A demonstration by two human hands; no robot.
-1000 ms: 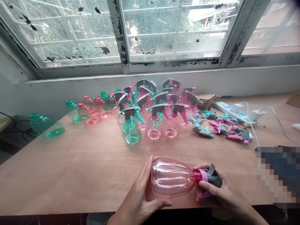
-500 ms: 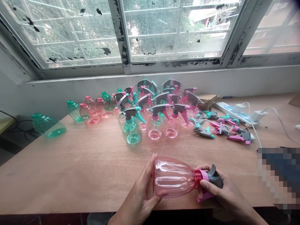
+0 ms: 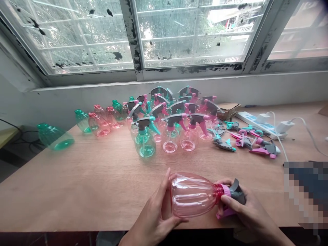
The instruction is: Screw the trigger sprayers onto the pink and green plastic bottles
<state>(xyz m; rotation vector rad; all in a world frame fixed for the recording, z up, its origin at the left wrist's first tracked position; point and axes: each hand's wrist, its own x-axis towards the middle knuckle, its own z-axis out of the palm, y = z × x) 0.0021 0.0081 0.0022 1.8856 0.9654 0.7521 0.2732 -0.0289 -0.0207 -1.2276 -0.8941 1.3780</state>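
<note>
A clear pink spray bottle lies sideways between my hands above the table's front edge, its base to the left. My left hand grips it around the base, with the thumb below and fingers behind. At the neck, my right hand is closed around the pink collar and grey trigger sprayer head. The collar sits against the red threaded neck; how tightly it is screwed on I cannot tell. Beyond my hands stands a green spray bottle with a grey and teal head, in front of several fitted pink and green bottles.
Open-topped bottles stand at the left, among them a green bottle near the table's left edge. Several loose sprayer heads lie at the right. Behind them are a white power strip with cables and a piece of cardboard.
The bottle and both hands have shifted slightly right in the picture. My left hand's fingers sit a little differently at the base, with the thumb extended further underneath.
</note>
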